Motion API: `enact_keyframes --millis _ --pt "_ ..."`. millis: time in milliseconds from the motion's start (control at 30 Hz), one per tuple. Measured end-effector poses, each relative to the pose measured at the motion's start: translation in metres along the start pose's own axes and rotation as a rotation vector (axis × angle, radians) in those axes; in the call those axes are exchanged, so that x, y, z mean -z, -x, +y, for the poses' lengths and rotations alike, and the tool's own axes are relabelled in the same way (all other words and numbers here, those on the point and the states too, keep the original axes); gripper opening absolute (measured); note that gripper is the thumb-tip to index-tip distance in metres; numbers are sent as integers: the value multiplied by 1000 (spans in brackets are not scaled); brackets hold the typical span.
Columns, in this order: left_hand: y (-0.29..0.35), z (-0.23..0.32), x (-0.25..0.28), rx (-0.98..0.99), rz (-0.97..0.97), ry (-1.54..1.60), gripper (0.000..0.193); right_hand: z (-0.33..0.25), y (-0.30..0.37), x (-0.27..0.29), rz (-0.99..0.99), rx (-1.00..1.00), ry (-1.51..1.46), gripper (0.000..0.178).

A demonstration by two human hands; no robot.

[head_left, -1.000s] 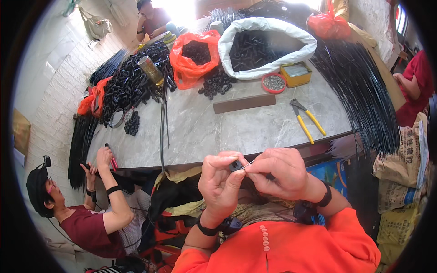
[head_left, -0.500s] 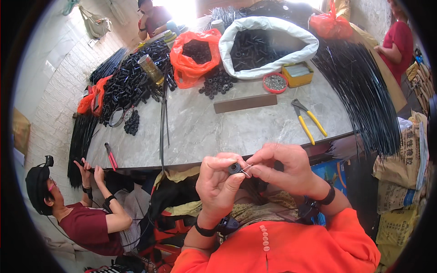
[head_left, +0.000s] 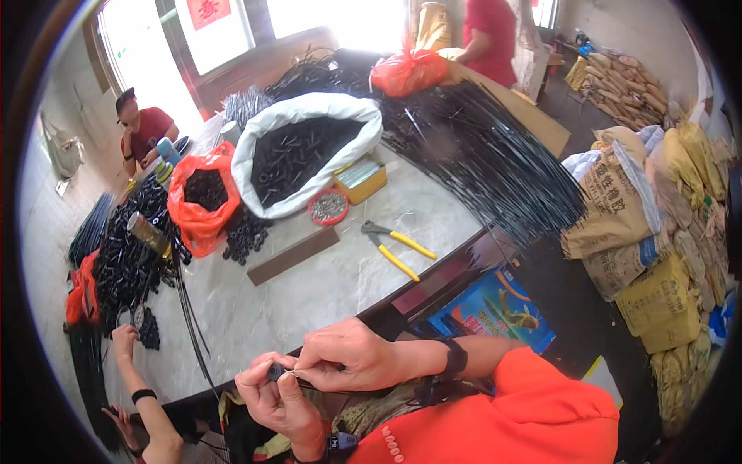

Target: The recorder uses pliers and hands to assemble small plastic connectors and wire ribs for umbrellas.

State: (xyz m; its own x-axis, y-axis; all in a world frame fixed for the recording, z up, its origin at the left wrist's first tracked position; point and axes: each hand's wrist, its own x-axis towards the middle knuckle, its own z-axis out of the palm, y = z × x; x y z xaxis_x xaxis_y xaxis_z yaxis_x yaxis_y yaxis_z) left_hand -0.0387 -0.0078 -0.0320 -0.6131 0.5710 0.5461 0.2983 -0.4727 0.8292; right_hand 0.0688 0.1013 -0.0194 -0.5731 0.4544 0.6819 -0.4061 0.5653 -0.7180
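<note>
Two bare hands close together, before the near edge of a smooth grey table (head_left: 243, 336) with faint veining. In the left hand (head_left: 284, 406), fingers curled and thumb pressed in, a small, dark, roundish part (head_left: 275, 372); in the right hand (head_left: 352, 357), thumb and forefinger pinched on a thin, shiny wire (head_left: 292, 373), right at the part. Around the right wrist, a black strap (head_left: 457, 358).

On the table, cutters (head_left: 414, 245) with slick yellow handles, spread apart; to their left, a flat, straight-edged brown bar (head_left: 294, 256). Behind, a round red dish (head_left: 330, 223) of silvery bits beside a boxy yellow tin (head_left: 365, 189). Farther left, a crinkled white sack (head_left: 246, 158) of short black tubes (head_left: 305, 158) and a thin orange bag (head_left: 205, 241) of small dark pieces, with loose black rings (head_left: 246, 238) nearby. To the right, long glossy rods (head_left: 495, 162), fanned past the table's edge.

Partly covered by fingers: the part. Too small to tell: the exact contact between wire and part. Hidden: the right palm. Cut off: the left forearm, at the lower edge; a co-worker's arm (head_left: 144, 394), lower left; a person in red (head_left: 491, 42), at the upper edge. Washed out by glare: the window (head_left: 340, 22).
</note>
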Motion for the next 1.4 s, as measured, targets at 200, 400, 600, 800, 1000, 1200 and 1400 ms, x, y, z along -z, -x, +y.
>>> enact_keyframes --millis 200,400,600,800,1000,1200,1400 --pt "-17 -2 6 152 -175 269 33 5 -1 48 -164 -126 276 25" --pt "-34 -3 20 383 -347 523 39 38 24 123 18 -326 936 28" --pt "-36 0 22 405 -435 602 39 77 37 149 -40 -491 1399 54" --pt "-24 3 20 406 -283 624 38 116 47 137 -85 -648 1512 62" --pt "-18 9 22 419 -219 534 39 120 48 166 -118 -550 1415 46" --pt "-19 9 29 460 -258 533 37 63 39 154 342 -895 -436 45" --pt "-26 2 22 480 -328 598 33 15 32 144 -25 -790 -469 47"
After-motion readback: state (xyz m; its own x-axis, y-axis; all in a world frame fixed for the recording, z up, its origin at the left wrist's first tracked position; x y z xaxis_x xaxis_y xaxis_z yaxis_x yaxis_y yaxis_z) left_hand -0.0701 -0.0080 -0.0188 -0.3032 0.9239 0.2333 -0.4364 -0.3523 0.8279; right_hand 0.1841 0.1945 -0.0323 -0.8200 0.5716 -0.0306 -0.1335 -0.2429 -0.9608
